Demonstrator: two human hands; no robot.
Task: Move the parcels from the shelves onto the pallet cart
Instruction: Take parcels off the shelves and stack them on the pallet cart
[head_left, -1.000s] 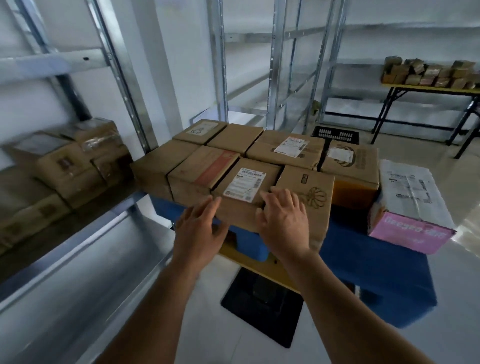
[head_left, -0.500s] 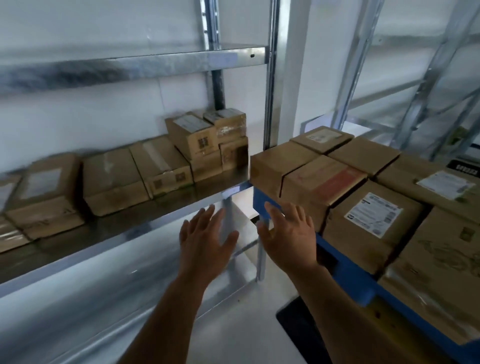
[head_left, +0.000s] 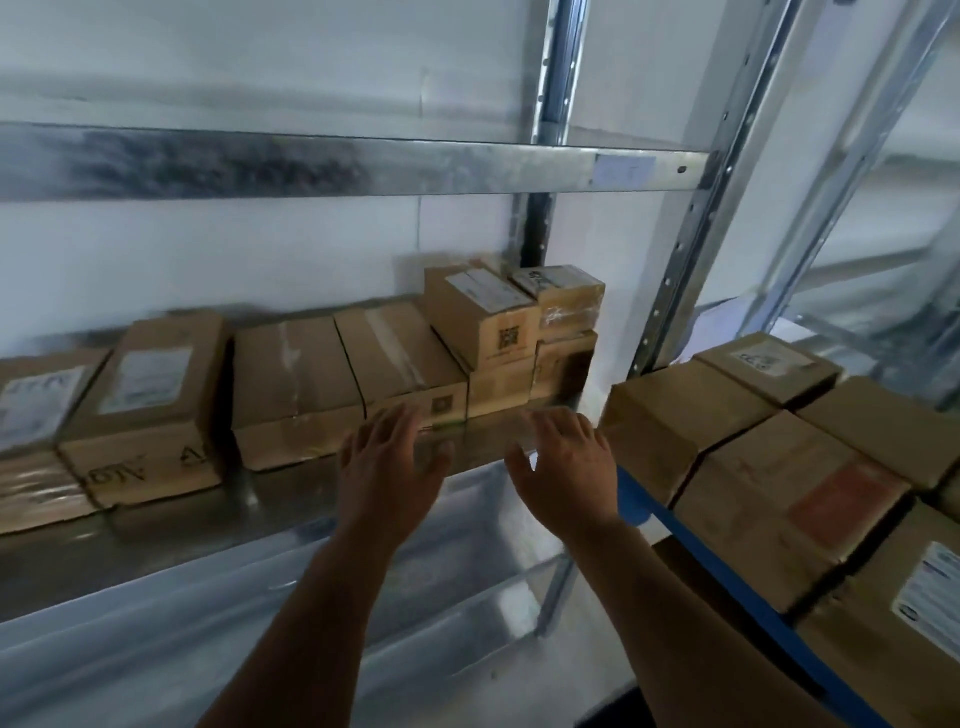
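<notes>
I see my left hand (head_left: 387, 470) and right hand (head_left: 563, 467) held out before the steel shelf (head_left: 171, 525), fingers spread and straight, holding nothing. The cardboard parcels (head_left: 400, 358) lie in a row on that shelf, long axes running front to back, short ends facing me. To the right, more boxes (head_left: 685, 410) sit on the blue pallet cart (head_left: 727, 587).

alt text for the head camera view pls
Two open, empty hands, left hand and right hand, reach toward cardboard parcels lined up on a metal shelf. To the right, more parcels sit on a blue pallet cart.
</notes>
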